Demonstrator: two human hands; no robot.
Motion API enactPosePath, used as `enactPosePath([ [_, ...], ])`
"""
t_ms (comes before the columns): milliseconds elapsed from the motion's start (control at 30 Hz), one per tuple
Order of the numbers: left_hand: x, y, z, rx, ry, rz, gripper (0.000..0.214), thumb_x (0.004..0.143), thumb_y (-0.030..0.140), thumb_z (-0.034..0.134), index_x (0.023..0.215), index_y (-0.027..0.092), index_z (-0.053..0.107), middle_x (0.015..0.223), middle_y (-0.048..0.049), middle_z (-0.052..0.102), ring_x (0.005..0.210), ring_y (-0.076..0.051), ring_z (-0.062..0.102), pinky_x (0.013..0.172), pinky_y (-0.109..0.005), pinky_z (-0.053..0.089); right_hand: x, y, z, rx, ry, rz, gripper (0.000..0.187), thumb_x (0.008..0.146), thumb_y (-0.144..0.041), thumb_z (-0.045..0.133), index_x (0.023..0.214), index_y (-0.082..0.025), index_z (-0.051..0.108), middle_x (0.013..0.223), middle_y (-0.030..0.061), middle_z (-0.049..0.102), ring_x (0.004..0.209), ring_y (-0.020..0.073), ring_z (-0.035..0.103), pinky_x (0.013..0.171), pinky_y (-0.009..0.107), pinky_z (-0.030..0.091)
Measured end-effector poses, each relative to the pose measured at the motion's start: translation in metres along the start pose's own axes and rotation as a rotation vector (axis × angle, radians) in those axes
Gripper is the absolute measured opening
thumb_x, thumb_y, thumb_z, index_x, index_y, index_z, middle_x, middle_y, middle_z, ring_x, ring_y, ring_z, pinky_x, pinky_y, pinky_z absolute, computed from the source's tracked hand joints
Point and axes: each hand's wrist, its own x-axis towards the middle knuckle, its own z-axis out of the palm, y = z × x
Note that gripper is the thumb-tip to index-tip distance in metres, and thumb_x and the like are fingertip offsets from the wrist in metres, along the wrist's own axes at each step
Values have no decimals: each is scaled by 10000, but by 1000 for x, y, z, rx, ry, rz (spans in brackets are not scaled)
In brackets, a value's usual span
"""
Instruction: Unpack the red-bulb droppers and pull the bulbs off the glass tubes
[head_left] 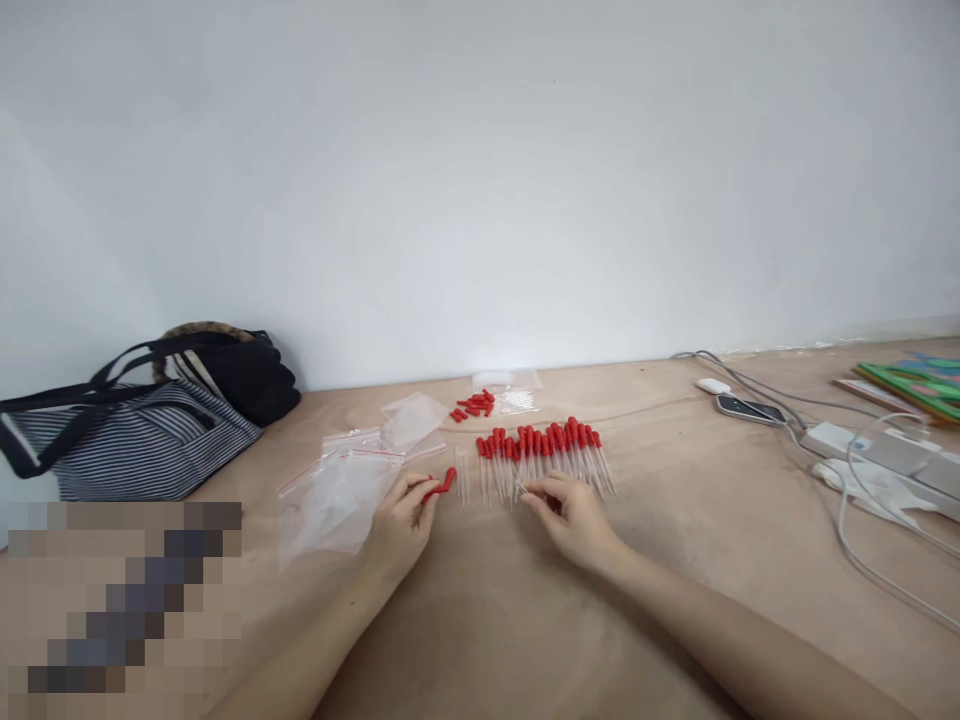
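My left hand [405, 525] is closed in a pinch on red rubber dropper bulbs [449, 480], with one end sticking out to the right past the fingertips. My right hand [574, 520] pinches a thin clear dropper tube [519, 487] at the front of a row of droppers. These droppers [555, 440] have red bulbs pointing away from me and clear stems toward me. Several bare clear tubes [463, 478] lie between my hands, left of the row. Behind them is a small pile of loose red bulbs [476, 403].
Clear zip bags [341, 495] lie left of my left hand. A bag of clear tubes [516, 400] rests near the wall. Far left stands a striped bag [157, 430]. On the right are a phone [750, 410], a power strip [885, 455], cables and colourful boards [915, 385].
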Motion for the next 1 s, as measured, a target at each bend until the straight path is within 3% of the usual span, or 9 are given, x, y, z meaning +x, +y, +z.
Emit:
enactPosePath([
  [67, -4, -3, 0, 9, -17, 26, 179, 820, 186, 432, 882, 182, 600, 821, -44, 590, 774, -150, 590, 698, -271, 488, 12, -9, 13, -1, -7, 105, 211, 811, -263, 451, 796, -177, 643, 671, 22, 611, 602, 125, 540, 560, 224, 379],
  [133, -8, -5, 0, 30, -31, 34, 166, 808, 187, 445, 879, 184, 595, 795, -36, 597, 733, -145, 596, 660, -259, 491, 26, -19, 28, -55, -8, 195, 215, 804, -258, 450, 900, -186, 628, 713, 19, 638, 648, 129, 560, 612, 233, 376],
  [233, -10, -7, -1, 66, -40, 27, 122, 793, 208, 464, 813, 189, 583, 737, -21, 604, 673, -146, 593, 609, -257, 485, 45, -35, 51, -327, -32, 240, 216, 786, -267, 452, 924, -222, 613, 775, 21, 659, 800, 170, 566, 696, 281, 330],
  [400, -9, -7, -1, 150, -27, -24, 103, 765, 246, 502, 744, 193, 587, 700, -28, 578, 672, -180, 564, 619, -309, 479, 68, -44, 77, -437, -45, 294, 206, 755, -240, 458, 854, -157, 617, 837, 97, 657, 849, 219, 553, 754, 352, 263],
  [533, -8, -8, 0, 189, -41, -72, 117, 745, 266, 528, 794, 184, 595, 854, -70, 574, 825, -222, 556, 732, -373, 477, 75, -38, 87, -477, -58, 337, 212, 752, -237, 456, 811, -127, 627, 845, 128, 649, 837, 235, 555, 774, 379, 234],
  [733, -10, -14, 5, 149, -246, -100, 364, 816, 273, 454, 1174, 233, 498, 1262, -87, 454, 1141, -240, 447, 910, -394, 416, 78, -33, 93, -507, -61, 372, 247, 786, -246, 415, 838, -133, 629, 890, 140, 637, 854, 235, 547, 782, 384, 217],
  [1000, -7, -8, 2, 143, -397, -144, 425, 830, 267, 432, 1252, 219, 432, 1333, -110, 390, 1199, -258, 389, 939, -414, 386, 81, -39, 96, -509, -42, 392, 240, 769, -254, 446, 854, -112, 620, 868, 146, 640, 845, 243, 554, 785, 389, 213],
])
